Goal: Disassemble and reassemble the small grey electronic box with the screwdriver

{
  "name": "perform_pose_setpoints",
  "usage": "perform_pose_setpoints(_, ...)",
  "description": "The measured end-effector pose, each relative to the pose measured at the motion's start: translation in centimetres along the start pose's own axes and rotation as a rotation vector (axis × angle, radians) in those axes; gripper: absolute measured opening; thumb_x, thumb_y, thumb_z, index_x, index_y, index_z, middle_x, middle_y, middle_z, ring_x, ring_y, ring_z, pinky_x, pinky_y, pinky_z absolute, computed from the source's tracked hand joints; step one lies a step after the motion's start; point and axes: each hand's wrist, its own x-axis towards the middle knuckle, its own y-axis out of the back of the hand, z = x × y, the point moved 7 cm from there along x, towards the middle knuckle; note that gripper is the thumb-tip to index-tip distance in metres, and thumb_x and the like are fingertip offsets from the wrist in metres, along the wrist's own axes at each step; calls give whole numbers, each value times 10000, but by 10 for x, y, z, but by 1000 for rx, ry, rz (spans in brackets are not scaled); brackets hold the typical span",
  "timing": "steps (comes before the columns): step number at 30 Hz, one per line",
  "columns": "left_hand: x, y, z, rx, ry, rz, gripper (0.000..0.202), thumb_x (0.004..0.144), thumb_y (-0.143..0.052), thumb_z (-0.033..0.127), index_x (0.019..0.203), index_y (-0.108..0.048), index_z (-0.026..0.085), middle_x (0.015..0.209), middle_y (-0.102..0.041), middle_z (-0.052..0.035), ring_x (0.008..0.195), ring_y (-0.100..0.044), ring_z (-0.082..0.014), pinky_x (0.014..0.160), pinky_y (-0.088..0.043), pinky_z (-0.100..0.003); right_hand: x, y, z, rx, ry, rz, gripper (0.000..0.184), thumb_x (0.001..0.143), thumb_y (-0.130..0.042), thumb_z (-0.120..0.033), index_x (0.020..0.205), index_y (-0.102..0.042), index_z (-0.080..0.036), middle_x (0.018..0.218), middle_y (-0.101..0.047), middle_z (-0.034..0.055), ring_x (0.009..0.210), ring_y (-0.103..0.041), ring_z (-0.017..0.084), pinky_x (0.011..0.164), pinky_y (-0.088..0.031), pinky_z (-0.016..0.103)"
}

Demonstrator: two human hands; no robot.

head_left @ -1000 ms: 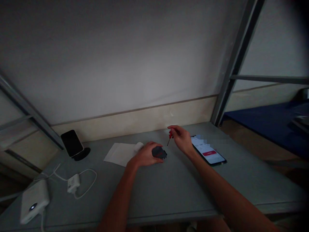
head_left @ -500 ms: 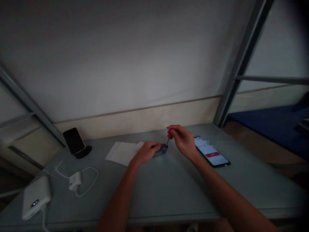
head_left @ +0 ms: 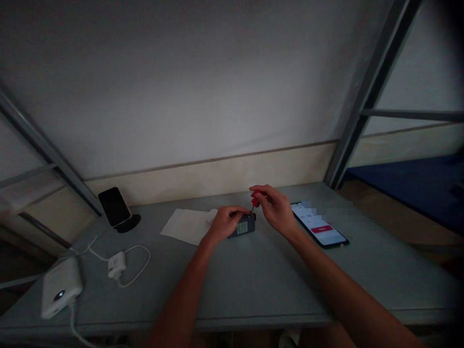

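A small dark grey box-shaped device (head_left: 245, 226) with a pale label on its front side rests on the grey table. My left hand (head_left: 225, 223) is closed on its left end, with the fingertips at its top near the screwdriver's tip. The red-handled screwdriver (head_left: 255, 199) is pinched in my right hand (head_left: 272, 205), its thin shaft slanting down to the top of the device near the right end. What the tip meets there is too small to make out. White paper (head_left: 184, 224) lies just left of my left hand.
A phone (head_left: 321, 227) with a lit screen lies right of my right hand. On the left are a dark-screened phone (head_left: 114, 207) on a stand, a white adapter (head_left: 116, 264) with its cable, and a white power bank (head_left: 62, 288). A wall (head_left: 217, 176) backs the table (head_left: 261, 285).
The device has turned so that its labelled side shows more. My left fingers have reached forward along its top toward the screwdriver tip. The whole view has shifted slightly.
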Motion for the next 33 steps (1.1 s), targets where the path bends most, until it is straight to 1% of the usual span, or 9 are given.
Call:
perform_pose_setpoints(7,-2,-2,8,63,-58,2,326,931,-450,164,1002,-768,188,1044,-776,-49,997,-706,-182,966,-513,-324,0,1,2,-35,10,-2,253,986,-515,-347,1127,-684,-222,874,-650,38,680,-629,143,633,-548,297)
perform_pose_setpoints(12,-5,-2,16,176,-121,3,352,917,-436,113,1028,-756,207,1079,-763,-40,1012,-689,-174,970,-498,-303,0,2,4,-58,15,-8,248,983,-519,-327,1139,-683,-224,885,-656,37,680,-633,144,655,-550,310)
perform_pose_setpoints(14,-7,-1,21,224,-145,4,351,924,-433,119,1030,-755,211,1068,-764,-41,1002,-689,-177,962,-497,-302,0,2,4,-55,17,-13,250,984,-518,-315,1151,-681,-226,880,-653,35,681,-632,145,658,-551,313)
perform_pose_setpoints(17,-10,-2,32,313,-179,-9,292,929,-487,168,1032,-755,224,1054,-768,-39,997,-690,-195,973,-484,-318,0,2,-2,-69,49,-30,240,986,-515,-286,1138,-693,-233,903,-652,40,698,-630,146,677,-554,320)
perform_pose_setpoints(21,-12,-2,44,434,-215,0,201,880,-608,206,1021,-749,233,1046,-772,-39,1006,-691,-226,1003,-457,-355,0,-1,-14,-71,104,-70,220,949,-588,-279,1127,-714,-251,1042,-639,71,799,-639,167,720,-576,336)
perform_pose_setpoints(23,-12,-4,46,463,-218,2,187,876,-619,200,1011,-744,234,1035,-773,-32,1006,-692,-227,998,-458,-357,0,-3,-17,-77,127,-71,214,929,-620,-266,1117,-723,-260,1026,-635,69,836,-636,179,747,-578,346)
perform_pose_setpoints(25,-12,-5,45,476,-215,3,184,874,-619,185,1008,-737,232,1030,-773,-28,1001,-693,-222,983,-465,-351,0,-3,-17,-78,130,-60,199,930,-611,-241,1089,-729,-261,974,-638,57,822,-633,176,738,-573,340)
perform_pose_setpoints(30,-11,-11,41,489,-197,9,195,871,-602,149,1008,-718,226,1035,-768,-26,993,-691,-211,970,-467,-336,1,-5,-12,-82,82,-55,219,921,-568,-172,1052,-724,-251,906,-655,33,724,-623,152,710,-555,325)
perform_pose_setpoints(33,-11,-14,40,514,-179,10,210,872,-583,128,1007,-709,228,1038,-761,-29,1013,-680,-212,970,-462,-337,0,-5,-8,-77,36,-55,234,904,-549,-141,1036,-716,-239,899,-678,27,725,-631,152,720,-540,321)
